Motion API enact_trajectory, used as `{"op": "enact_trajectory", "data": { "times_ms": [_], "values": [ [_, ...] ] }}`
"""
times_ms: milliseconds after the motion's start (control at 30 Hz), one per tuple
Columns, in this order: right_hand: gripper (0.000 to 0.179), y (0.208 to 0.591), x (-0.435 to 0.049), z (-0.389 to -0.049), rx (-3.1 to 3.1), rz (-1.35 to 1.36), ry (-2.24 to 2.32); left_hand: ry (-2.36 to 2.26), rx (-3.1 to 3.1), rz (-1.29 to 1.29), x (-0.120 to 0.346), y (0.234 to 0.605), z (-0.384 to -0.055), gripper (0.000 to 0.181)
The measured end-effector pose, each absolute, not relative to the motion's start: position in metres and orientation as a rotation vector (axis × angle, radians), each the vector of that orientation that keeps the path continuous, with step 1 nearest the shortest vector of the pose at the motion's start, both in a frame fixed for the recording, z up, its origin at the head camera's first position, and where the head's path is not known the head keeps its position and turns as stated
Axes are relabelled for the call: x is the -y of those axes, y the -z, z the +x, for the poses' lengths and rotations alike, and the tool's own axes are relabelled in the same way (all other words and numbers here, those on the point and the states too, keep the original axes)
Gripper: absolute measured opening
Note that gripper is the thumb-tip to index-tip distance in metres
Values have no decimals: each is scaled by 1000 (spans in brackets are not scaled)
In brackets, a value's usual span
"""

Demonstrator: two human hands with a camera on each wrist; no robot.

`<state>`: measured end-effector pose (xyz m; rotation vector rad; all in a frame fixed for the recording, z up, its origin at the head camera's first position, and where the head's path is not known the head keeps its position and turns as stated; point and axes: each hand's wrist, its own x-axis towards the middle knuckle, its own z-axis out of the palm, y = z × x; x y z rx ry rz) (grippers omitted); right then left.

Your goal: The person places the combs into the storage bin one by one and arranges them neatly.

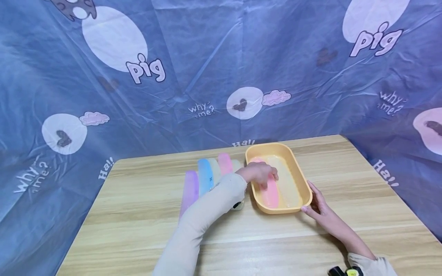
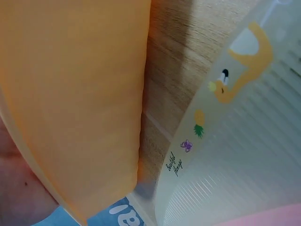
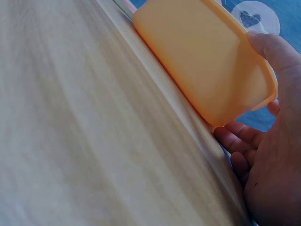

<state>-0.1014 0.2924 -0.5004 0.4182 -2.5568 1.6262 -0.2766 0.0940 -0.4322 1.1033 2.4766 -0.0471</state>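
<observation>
The right hand (image 1: 319,205) grips the yellow tray's (image 1: 281,210) near right corner, presumably steadying it. Inside, a pink comb (image 1: 272,193) lies toward its left edge; the left hand (image 1: 259,172) is over that, whether pinching I can't tell. Other combs (image 1: 206,174) lie side by side toward the table's (image 1: 148,199) far edge, perhaps for easy reach.

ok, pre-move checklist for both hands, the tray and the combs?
1. Right hand on tray corner, thumb at rim: ok.
2. Left hand inside tray, over pink comb: ok.
3. Left grip free of that comb: cannot tell, contact hidden.
4. Cream comb inside tray: ok.
5. Blue comb beside tray fully visible: not ok, left sleeve hides part.
</observation>
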Motion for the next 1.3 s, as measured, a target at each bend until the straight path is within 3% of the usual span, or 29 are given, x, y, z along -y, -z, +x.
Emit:
{"op": "enact_trajectory", "data": {
  "times_ms": [600, 1300],
  "values": [
    [82, 499, -290, -102, 2537, 429, -1609, 138, -2483, 1171, -89, 427, -267, 65],
    [81, 497, -291, -100, 2586, 388, -1631, 111, -2487, 1190, -84, 428, -271, 65]
  ]
}}
